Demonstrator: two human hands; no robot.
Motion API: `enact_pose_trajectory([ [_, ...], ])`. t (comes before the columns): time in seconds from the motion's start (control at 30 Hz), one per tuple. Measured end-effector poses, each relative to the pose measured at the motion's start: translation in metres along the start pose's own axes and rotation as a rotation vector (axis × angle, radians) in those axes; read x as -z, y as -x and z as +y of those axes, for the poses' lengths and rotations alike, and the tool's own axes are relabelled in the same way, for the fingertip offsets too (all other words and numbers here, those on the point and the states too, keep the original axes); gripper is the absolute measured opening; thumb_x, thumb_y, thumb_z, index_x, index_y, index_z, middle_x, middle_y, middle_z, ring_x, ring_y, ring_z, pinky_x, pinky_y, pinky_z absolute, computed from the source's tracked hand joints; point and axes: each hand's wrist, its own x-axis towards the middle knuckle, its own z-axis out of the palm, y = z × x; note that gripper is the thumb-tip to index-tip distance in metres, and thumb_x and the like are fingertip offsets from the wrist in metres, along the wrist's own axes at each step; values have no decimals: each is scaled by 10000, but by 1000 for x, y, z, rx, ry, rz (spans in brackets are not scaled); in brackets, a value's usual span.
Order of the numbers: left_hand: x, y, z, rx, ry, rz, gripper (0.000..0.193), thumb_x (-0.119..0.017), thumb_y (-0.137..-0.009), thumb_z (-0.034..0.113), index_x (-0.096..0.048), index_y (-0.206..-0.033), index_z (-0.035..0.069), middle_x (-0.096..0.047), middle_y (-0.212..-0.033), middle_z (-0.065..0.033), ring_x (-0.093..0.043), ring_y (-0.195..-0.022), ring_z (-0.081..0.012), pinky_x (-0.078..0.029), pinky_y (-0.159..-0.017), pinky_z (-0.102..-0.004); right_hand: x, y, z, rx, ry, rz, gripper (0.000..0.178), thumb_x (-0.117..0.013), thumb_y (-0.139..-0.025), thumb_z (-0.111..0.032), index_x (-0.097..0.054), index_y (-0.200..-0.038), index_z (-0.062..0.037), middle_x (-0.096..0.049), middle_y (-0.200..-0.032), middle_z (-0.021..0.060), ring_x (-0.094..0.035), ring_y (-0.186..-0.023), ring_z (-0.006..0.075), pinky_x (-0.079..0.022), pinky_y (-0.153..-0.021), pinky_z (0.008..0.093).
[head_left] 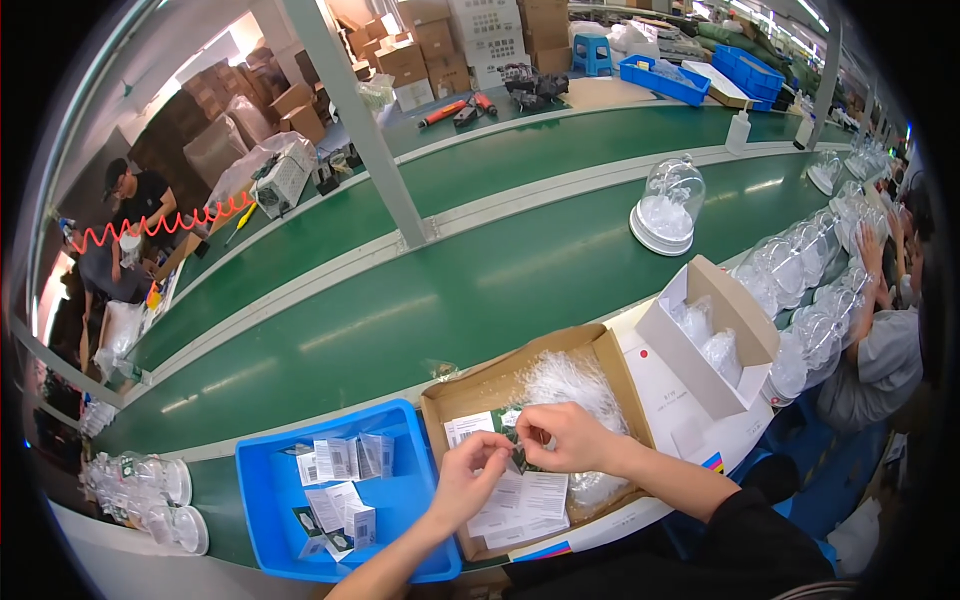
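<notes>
Over an open cardboard box [437,412] my two hands meet, fingertips close together. My left hand [474,478] is closed in a pinch. Just right of it, my right hand [572,440] pinches too, its fingers bent downward. Whatever lies between the fingertips is too small and covered to make out; a dark green card shows close beneath them. Inside the box, white printed cards [522,505] lie below my hands. A bundle of thin white plastic strands [565,378] fills the far side.
Left of the box, a blue bin [262,510] holds several folded cards. A white carton [715,375] with plastic-wrapped pieces stands right. One domed clear cover [668,205] sits on the green belt [400,320]; several more crowd the right, beside a co-worker [880,350], and lower left.
</notes>
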Motion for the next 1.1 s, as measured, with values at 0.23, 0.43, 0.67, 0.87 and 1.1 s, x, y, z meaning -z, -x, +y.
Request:
enact_pose_trajectory([
  [0.23, 9, -1, -13, -46, -38, 23, 112, -562, -959, 57, -601, -1047, 2, -635, -940, -26, -589, -801, -72, -490, -710, -223, -5, -10, 5, -18, 32, -23, 99, -656, -746, -70, -580, -805, -44, -595, -689, 65, -601, -611, 193, -496, -580, 304],
  [0.43, 2, -13, -6, -219, -18, -4, 97, -592, -930, 91, -602, -983, 11, -619, -841, -42, -572, -728, -85, -482, -644, -257, 0, -5, 7, 2, 64, 37, 49, -596, -794, 4, -550, -793, -13, -574, -739, 66, -568, -663, 137, -469, -611, 261],
  [0.67, 8, 3, 4, -143, -29, 4, 91, -592, -890, 66, -582, -949, -2, -613, -886, -48, -573, -733, -85, -468, -608, -235, -14, -1, 6, -37, -124, 26, 53, -520, -792, 52, -497, -795, 5, -618, -784, 97, -598, -689, 141, -515, -670, 253],
  [0.87, 0, -3, 0, -350, -178, 134, 357, -687, -827, 103, -532, -1138, 23, -521, -1158, -92, -574, -986, -162, -512, -742, -298, -4, 3, 10, -3, -214, 79, 46, -513, -821, 18, -474, -836, -2, -613, -833, 118, -614, -747, 149, -512, -664, 251],
  [1.1, 4, -3, 4, -358, -224, 50, 395, -687, -825, 100, -541, -1183, 18, -590, -1129, -121, -610, -1036, -231, -524, -831, -343, -10, -1, 8, 14, -282, 123, 39, -510, -832, 8, -474, -836, -4, -613, -839, 124, -620, -741, 158, -509, -658, 251],
])
